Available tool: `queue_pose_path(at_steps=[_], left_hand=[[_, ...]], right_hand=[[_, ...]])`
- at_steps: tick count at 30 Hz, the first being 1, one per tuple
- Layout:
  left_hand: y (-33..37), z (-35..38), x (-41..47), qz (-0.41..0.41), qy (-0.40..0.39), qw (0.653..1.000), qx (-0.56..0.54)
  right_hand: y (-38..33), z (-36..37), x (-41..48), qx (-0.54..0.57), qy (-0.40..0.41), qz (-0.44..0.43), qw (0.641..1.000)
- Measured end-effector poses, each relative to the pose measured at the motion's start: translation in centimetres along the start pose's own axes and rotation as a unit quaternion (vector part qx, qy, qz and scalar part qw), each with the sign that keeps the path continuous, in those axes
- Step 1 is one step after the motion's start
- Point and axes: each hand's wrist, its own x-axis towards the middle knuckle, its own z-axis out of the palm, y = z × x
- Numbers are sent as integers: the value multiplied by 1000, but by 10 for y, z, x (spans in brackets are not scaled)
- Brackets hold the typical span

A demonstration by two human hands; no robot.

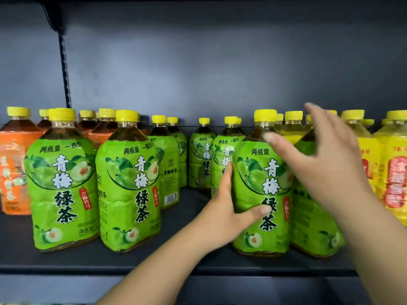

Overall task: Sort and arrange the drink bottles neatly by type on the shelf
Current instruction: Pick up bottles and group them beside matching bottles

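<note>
Gripping green bottle (259, 172), left hand (226, 208), right hand (330, 164) spread beside it

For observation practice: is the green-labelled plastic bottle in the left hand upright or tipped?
Upright: the green-labelled plastic bottle stands base-down on the dark shelf, yellow cap topmost, left hand gripping its side.

I note my left hand (229, 208) gripping a green bottle (262, 172) right of centre, thumb across the lower label, fingers round its left side. The bottle stands upright on the dark shelf (88, 260). My right hand (326, 164), blurred, fingers spread, is in front of a neighbouring bottle (315, 216); contact cannot be confirmed. Orange bottles (13, 164) stand at far left, yellow bottles (394, 172) at far right.
</note>
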Motion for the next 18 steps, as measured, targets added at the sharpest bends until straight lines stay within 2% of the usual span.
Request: queue_pose_path(at_steps=[2,3,6,8,12,15,18], left_hand=[[11,-10,3,-9,-39,999,-28],[15,-17,7,-6,-22,999,-41],[5,-38,38,-11,154,985,-78],[-11,-43,58,-55,224,968,-95],[-39,-34,84,-129,166,973,-96],[-49,-23,100,-127,128,978,-105],[-56,-16,109,-115,122,982,-85]], right_hand=[[-9,-2,19,-76,-85,46,992],[-10,0,23,-123,-116,59,984],[-1,8,18,-171,-122,40,977],[1,10,14,-166,-110,29,979],[2,12,13,-188,-92,11,978],[3,15,9,-208,-72,-1,975],[6,19,10,-217,-54,-2,975]])
